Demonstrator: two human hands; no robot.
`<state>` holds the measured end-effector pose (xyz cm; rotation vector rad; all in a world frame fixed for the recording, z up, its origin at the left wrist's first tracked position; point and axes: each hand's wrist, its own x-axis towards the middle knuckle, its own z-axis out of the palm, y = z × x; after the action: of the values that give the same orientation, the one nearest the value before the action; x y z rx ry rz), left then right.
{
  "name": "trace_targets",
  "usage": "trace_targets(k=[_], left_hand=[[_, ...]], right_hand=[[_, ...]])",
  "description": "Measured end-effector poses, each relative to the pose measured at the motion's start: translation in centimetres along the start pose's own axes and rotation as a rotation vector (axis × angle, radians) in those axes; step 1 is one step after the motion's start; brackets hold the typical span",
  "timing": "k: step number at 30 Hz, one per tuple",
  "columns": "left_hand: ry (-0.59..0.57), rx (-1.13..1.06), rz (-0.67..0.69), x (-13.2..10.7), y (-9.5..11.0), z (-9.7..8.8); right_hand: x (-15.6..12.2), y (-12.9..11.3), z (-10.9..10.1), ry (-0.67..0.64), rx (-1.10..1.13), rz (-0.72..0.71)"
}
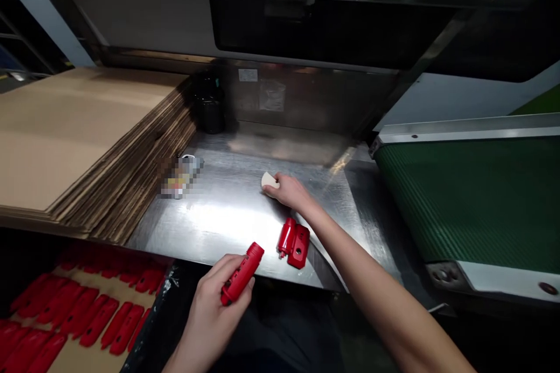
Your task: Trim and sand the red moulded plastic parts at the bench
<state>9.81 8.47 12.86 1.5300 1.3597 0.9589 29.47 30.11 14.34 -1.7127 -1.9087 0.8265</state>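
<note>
My left hand is closed around a red plastic part with small dark holes along its side, held just off the near edge of the metal table. Farther in, my right hand grips a small cream-white pad whose exact kind I cannot make out; it is at or just above the tabletop. Between the hands, near the front edge, lie a red cylindrical piece and a flat red piece with a dark hole, side by side.
Stacked cardboard sheets rise on the left. Below them, a box holds rows of red parts. A black container stands at the back, and a blurred-out item lies beside the cardboard. To the right runs a green conveyor belt.
</note>
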Motion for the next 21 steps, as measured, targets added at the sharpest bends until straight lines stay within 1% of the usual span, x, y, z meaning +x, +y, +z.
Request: trace_targets(k=[2,3,4,5,7,8,9,10,12,13,15,17,19,21], left_hand=[[0.016,0.005,-0.010,0.0,0.1,-0.4],[0.020,0.006,-0.015,0.1,0.1,-0.6],[0.018,0.004,-0.020,0.2,0.2,-0.6],[0.012,-0.002,-0.027,0.3,0.3,-0.6],[-0.013,-0.031,-0.045,0.6,0.5,-0.4],[-0.032,-0.051,-0.059,0.7,0.6,-0.3],[-0.054,-0.070,-0.075,0.8,0.6,-0.1],[-0.076,-0.082,-0.090,0.8,0.6,0.1],[-0.103,-0.090,-0.105,0.8,0.3,0.4],[-0.097,-0.086,-0.097,0.6,0.0,0.6],[-0.056,-0.067,-0.054,0.3,-0.6,0.6],[-0.020,-0.034,-0.032,0.1,-1.3,0.4],[0.001,-0.010,-0.094,0.2,-1.8,-0.1],[0.067,-0.095,-0.233,0.9,-2.1,-0.9]], right_hand=[[-2.1,-0.5,0.1,0.066,-0.005,-0.062],[-3.6,-0.8,0.0,0.074,0.014,-0.099],[-5.4,-1.2,-0.1,0.055,0.043,-0.139],[-7.3,-1.6,-0.3,-0.003,0.100,-0.180],[-11.0,-2.3,-0.5,-0.204,0.276,-0.245],[-12.6,-2.6,-0.5,-0.301,0.391,-0.250],[-14.0,-2.7,-0.3,-0.341,0.464,-0.232],[-15.1,-2.7,0.0,-0.348,0.526,-0.198],[-16.4,-2.4,0.8,-0.278,0.609,-0.097],[-16.7,-2.2,1.2,-0.244,0.656,-0.050],[-17.0,-1.8,2.1,-0.211,0.747,0.027],[-17.1,-1.5,2.8,-0.147,0.732,0.048],[-17.2,-1.1,3.2,-0.027,0.625,0.004],[-17.3,-0.3,3.2,0.141,0.500,-0.031]])
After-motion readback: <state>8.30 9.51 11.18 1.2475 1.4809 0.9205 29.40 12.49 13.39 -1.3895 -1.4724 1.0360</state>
